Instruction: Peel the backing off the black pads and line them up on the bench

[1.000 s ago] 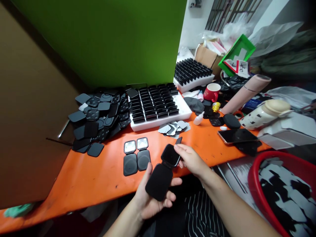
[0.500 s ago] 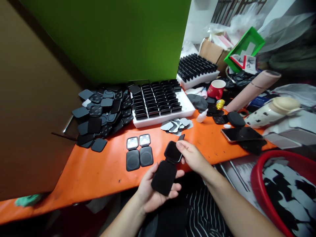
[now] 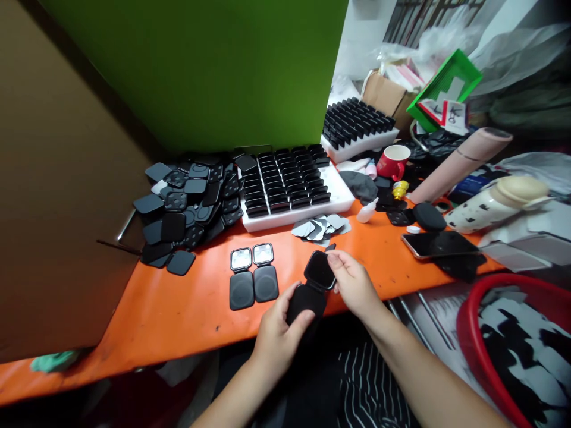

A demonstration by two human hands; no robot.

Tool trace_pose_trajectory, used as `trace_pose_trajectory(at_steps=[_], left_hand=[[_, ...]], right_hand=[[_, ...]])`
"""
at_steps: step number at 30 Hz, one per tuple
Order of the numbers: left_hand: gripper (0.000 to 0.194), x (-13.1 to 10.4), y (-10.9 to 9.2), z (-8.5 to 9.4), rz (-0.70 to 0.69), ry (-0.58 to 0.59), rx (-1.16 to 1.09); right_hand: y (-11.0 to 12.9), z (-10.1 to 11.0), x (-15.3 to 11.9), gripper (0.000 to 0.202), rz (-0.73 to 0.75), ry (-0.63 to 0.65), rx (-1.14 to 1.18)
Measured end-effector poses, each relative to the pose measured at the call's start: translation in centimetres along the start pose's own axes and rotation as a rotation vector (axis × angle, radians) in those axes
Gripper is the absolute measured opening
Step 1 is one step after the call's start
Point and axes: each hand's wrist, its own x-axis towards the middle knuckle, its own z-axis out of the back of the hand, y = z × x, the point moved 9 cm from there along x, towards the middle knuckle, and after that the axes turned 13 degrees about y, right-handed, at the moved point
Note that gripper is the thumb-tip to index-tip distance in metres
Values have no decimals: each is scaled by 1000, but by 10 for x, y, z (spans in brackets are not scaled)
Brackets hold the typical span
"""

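An unfolded black compact mirror [image 3: 320,271] is held at the table's front edge, its square upper half tilted and looking dark. My left hand [image 3: 281,327] is closed round its lower half, thumb laid across the front. At the right edge of the upper half, my right hand [image 3: 354,284] pinches with thumb and fingers. A small dark tab [image 3: 331,247] sticks out just above the right fingertips; what it belongs to is hidden. Left of the hands, two opened compacts [image 3: 266,282] lie side by side, mirrors at the top.
Beyond them stands a white foam tray [image 3: 263,222] with rows of black compacts. Loose black parts [image 3: 173,226] are heaped left. Thin silvery pieces [image 3: 319,228], a small white bottle [image 3: 367,211], a phone [image 3: 439,244] and a red mug [image 3: 392,162] lie rightward. A red basin [image 3: 468,315] stands lower right.
My left hand has gone from lying open under the compact to gripping it, thumb over its front. The compact and my right hand have shifted slightly right.
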Motion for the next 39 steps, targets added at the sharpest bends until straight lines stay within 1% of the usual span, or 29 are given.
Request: trace_pose_trajectory(at_steps=[2, 4, 6, 8, 10, 12, 14, 16, 18, 20, 22, 24, 26, 27, 28, 29, 31, 32, 33, 34, 36, 38, 39], left_hand=[[34, 0, 2, 7, 3, -48, -112], [33, -1, 6, 15, 26, -115, -205], [37, -3, 10, 20, 50, -143, -264], [37, -4, 9, 17, 44, -99, -282], [38, -2, 2, 9, 7, -8, -260], [42, -1, -3, 2, -20, 48, -241], [35, 1, -3, 1, -13, 38, -250], [28, 3, 0, 5, 17, -14, -252], [30, 4, 5, 11, 61, -79, -275], [37, 5, 11, 13, 98, -105, -403], [45, 6, 16, 9, 102, -87, -609], [47, 6, 20, 5, 118, -86, -773], [46, 4, 26, 1, 174, -111, -865], [47, 4, 26, -2, 194, -101, -907], [49, 4, 24, -7, 199, -68, -956], [50, 5, 19, -12, 190, -20, -1007], [48, 6, 9, -19, 168, 83, -1089], [46, 6, 5, -21, 176, 125, -1115], [44, 6, 4, -22, 197, 160, -1131], [43, 5, 2, -23, 220, 192, -1141], [43, 4, 0, -24, 236, 251, -1163], [47, 5, -4, -24, 206, 281, -1183], [50, 5, -6, -24, 187, 288, -1192]], right_hand=[[-4, 2, -2, 38, -10, -19, 63], [-8, 7, -3, 38, -11, -56, 115], [-11, 13, -5, 38, -14, -95, 134], [-11, 17, -5, 38, -15, -111, 126], [-9, 19, -7, 39, -9, -126, 111], [-7, 21, -10, 40, -1, -151, 99], [-3, 20, -13, 39, 9, -157, 94], [-1, 16, -16, 38, 18, -143, 114], [-2, 12, -18, 36, 15, -127, 150], [-7, 9, -18, 34, 7, -127, 200], [-15, 7, -18, 31, 8, -141, 273], [-22, 5, -19, 27, 35, -159, 345], [-23, 2, -25, 23, 99, -179, 332], [-18, 0, -30, 22, 160, -177, 260], [-9, -6, -35, 21, 251, -141, 140], [3, -16, -42, 22, 364, -75, -14], [24, -43, -61, 29, 584, 95, -327], [28, -55, -69, 32, 659, 168, -434], [30, -61, -75, 35, 693, 204, -488], [29, -60, -77, 37, 682, 199, -492], [22, -50, -75, 36, 593, 121, -413], [11, -37, -70, 28, 466, 33, -299], [6, -33, -68, 23, 408, 8, -250]])
